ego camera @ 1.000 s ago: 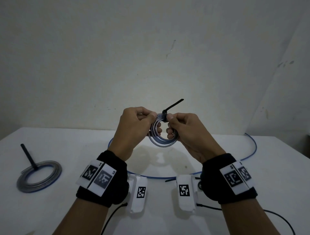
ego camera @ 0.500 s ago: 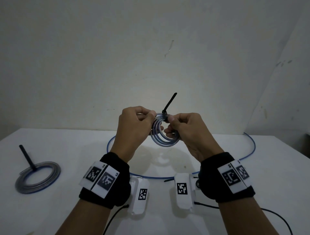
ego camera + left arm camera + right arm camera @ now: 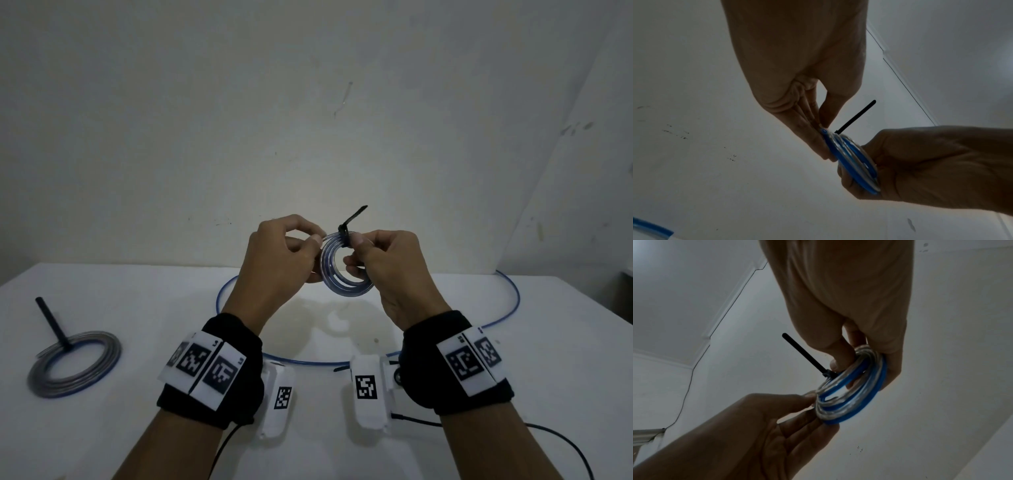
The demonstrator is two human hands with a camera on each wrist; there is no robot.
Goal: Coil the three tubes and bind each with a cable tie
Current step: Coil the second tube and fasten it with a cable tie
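Held up above the table [image 3: 102,291], clear of the surface so both hands can work round it: a small coil [image 3: 337,270] of clear-and-blue tube, bound at its top by a black cable tie [image 3: 346,230] with the loose tail jutting up and away. Left hand [image 3: 274,260] pinching the coil's left rim between thumb and fingertips, apparently to steady the loops; right hand [image 3: 387,267] curled closed on the right side, thumb pressed beside the tie's head, probably to keep the turns bunched. Neither grip open. Seen from the left wrist, loops stacked edge-on between the two hands [image 3: 851,162]. Lying flat at the table's left, a second coil [image 3: 73,368] already tied. Sprawled in a wide arc behind the wrists, a loose blue tube [image 3: 513,298], judged to be the last to coil.
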